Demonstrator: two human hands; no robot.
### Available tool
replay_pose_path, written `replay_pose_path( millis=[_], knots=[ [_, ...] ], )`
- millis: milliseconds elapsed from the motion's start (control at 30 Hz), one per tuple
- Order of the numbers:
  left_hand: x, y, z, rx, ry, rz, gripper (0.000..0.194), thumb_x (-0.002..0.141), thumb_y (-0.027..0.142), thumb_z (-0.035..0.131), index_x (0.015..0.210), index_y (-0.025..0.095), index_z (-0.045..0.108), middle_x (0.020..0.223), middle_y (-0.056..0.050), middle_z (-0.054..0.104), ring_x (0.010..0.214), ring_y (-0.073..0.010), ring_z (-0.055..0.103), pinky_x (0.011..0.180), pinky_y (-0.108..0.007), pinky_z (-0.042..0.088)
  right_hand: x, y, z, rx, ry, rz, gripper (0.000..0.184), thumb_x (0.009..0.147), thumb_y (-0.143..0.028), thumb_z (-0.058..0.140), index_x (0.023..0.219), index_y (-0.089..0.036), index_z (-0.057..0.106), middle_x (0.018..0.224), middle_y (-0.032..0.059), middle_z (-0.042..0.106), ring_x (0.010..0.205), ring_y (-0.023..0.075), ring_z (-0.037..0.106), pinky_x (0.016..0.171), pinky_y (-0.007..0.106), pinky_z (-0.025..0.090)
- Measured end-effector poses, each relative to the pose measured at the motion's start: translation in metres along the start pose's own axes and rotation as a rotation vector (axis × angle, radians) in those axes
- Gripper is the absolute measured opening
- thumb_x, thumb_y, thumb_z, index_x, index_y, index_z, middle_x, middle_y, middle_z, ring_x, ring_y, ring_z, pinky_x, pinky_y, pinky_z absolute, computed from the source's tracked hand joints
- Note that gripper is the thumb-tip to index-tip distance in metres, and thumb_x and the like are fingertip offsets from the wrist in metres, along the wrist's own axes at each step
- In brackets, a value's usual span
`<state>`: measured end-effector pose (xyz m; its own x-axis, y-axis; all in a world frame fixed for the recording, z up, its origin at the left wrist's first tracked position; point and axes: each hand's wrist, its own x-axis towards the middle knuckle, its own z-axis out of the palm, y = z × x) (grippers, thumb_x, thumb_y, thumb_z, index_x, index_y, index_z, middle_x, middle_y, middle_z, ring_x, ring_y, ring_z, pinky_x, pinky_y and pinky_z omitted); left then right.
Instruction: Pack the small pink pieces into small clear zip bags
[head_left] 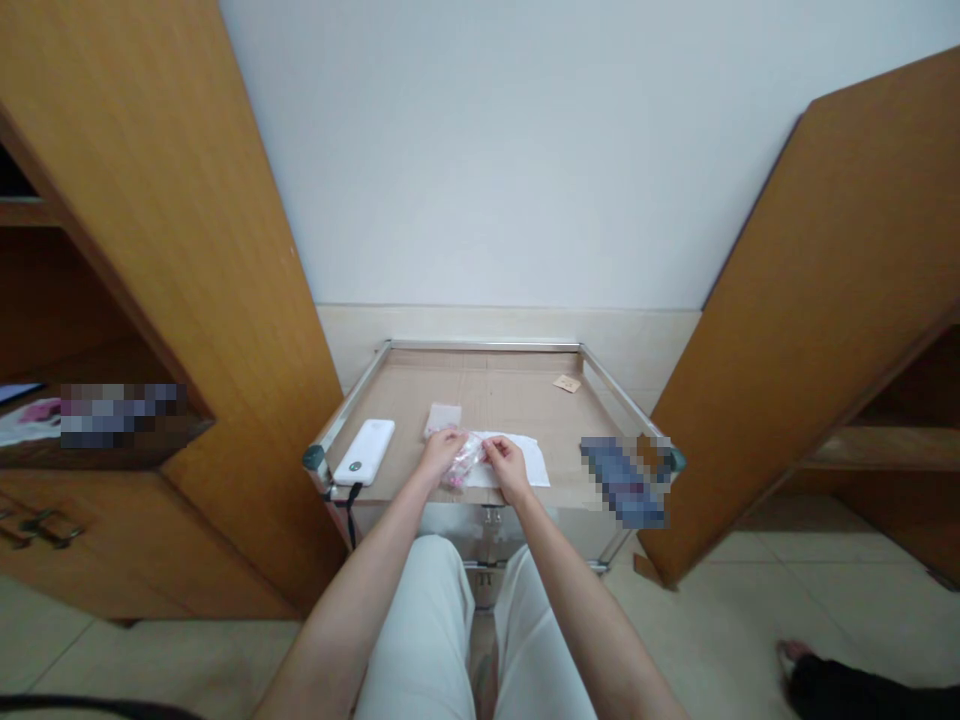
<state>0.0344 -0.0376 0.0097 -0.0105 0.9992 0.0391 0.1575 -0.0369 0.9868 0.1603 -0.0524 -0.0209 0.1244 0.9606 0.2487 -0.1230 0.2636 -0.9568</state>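
Note:
Between my hands is a small clear plastic bag (466,462) with pink bits showing in it. My left hand (444,449) is closed on the bag's left side. Thumb and fingers of my right hand (505,464) pinch its right edge. Under the bag and my right hand lies a white sheet of paper (536,465). Just beyond my left hand is a small whitish translucent packet (444,416). What exactly the bag contains is too small to make out.
The metal-framed cart top (487,375) carries a white power bank (366,452) with a black strap at left, a small tan card (567,383) at the back right, and a blurred-out bluish item (624,482). Wooden cabinets (247,400) flank it. A person's dark-clothed leg (847,690) shows lower right.

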Motion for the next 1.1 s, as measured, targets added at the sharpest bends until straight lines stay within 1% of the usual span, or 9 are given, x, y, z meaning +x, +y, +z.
replay_pose_path(
  millis=[100, 200, 333, 500, 600, 767, 867, 1100],
  knots=[
    [-0.001, -0.002, 0.0, -0.186, -0.033, 0.043, 0.023, 0.056, 0.035, 0.06, 0.057, 0.013, 0.056, 0.052, 0.001, 0.054, 0.048, -0.0083, 0.048, 0.046, -0.018, 0.036, 0.001, 0.001, 0.001, 0.031, 0.046, 0.014, 0.024, 0.063, -0.039, 0.056, 0.067, -0.016, 0.055, 0.059, 0.0001, 0.056, 0.052, 0.0103, 0.048, 0.052, 0.022, 0.039],
    [-0.004, -0.01, 0.002, -0.312, -0.02, 0.021, 0.027, 0.055, 0.038, 0.061, 0.065, 0.013, 0.056, 0.057, 0.001, 0.055, 0.049, -0.0079, 0.05, 0.045, -0.018, 0.038, 0.001, 0.001, 0.002, 0.071, 0.082, 0.074, 0.029, 0.06, -0.04, 0.058, 0.074, -0.015, 0.055, 0.062, 0.0014, 0.058, 0.052, 0.0107, 0.049, 0.051, 0.023, 0.039],
    [-0.008, -0.018, 0.002, -0.39, -0.008, -0.051, 0.035, 0.053, 0.042, 0.062, 0.073, 0.014, 0.053, 0.058, 0.002, 0.055, 0.044, -0.0076, 0.05, 0.04, -0.018, 0.038, 0.002, 0.0, 0.003, 0.057, 0.03, 0.115, 0.027, 0.06, -0.042, 0.058, 0.065, -0.015, 0.055, 0.054, -0.0003, 0.056, 0.047, 0.0098, 0.048, 0.048, 0.022, 0.038],
    [-0.009, -0.016, 0.001, -0.401, -0.001, -0.082, 0.035, 0.054, 0.042, 0.061, 0.073, 0.015, 0.05, 0.057, 0.003, 0.054, 0.039, -0.0066, 0.05, 0.034, -0.016, 0.034, 0.002, -0.001, 0.003, 0.083, -0.002, 0.156, 0.025, 0.059, -0.04, 0.058, 0.059, -0.015, 0.053, 0.049, -0.0025, 0.052, 0.043, 0.0091, 0.047, 0.046, 0.023, 0.039],
    [-0.011, -0.013, 0.0, -0.398, -0.018, -0.111, 0.033, 0.054, 0.04, 0.061, 0.07, 0.015, 0.048, 0.054, 0.004, 0.052, 0.038, -0.0068, 0.051, 0.035, -0.016, 0.036, 0.002, -0.001, 0.004, 0.091, 0.01, 0.184, 0.025, 0.058, -0.04, 0.059, 0.059, -0.015, 0.052, 0.048, -0.0033, 0.051, 0.041, 0.009, 0.046, 0.043, 0.023, 0.041],
    [-0.013, -0.013, -0.001, -0.396, -0.067, -0.124, 0.029, 0.055, 0.038, 0.06, 0.069, 0.016, 0.047, 0.053, 0.005, 0.052, 0.04, -0.0082, 0.053, 0.036, -0.017, 0.039, 0.001, -0.002, 0.005, 0.081, 0.026, 0.171, 0.025, 0.058, -0.039, 0.058, 0.057, -0.016, 0.051, 0.046, -0.0042, 0.049, 0.038, 0.0084, 0.044, 0.038, 0.022, 0.04],
    [-0.012, -0.015, -0.002, -0.398, -0.062, -0.112, 0.028, 0.056, 0.037, 0.059, 0.069, 0.016, 0.047, 0.053, 0.005, 0.053, 0.04, -0.0087, 0.053, 0.036, -0.018, 0.039, 0.0, -0.003, 0.005, 0.078, 0.026, 0.17, 0.024, 0.059, -0.039, 0.057, 0.058, -0.016, 0.05, 0.046, -0.0045, 0.048, 0.037, 0.0082, 0.043, 0.036, 0.022, 0.039],
    [-0.013, -0.015, -0.002, -0.393, -0.038, -0.111, 0.025, 0.056, 0.035, 0.06, 0.068, 0.016, 0.049, 0.054, 0.004, 0.055, 0.042, -0.01, 0.055, 0.038, -0.019, 0.041, 0.0, -0.003, 0.005, 0.048, 0.031, 0.17, 0.022, 0.06, -0.037, 0.055, 0.057, -0.017, 0.049, 0.044, -0.0041, 0.048, 0.037, 0.0083, 0.043, 0.037, 0.021, 0.037]
  ],
)
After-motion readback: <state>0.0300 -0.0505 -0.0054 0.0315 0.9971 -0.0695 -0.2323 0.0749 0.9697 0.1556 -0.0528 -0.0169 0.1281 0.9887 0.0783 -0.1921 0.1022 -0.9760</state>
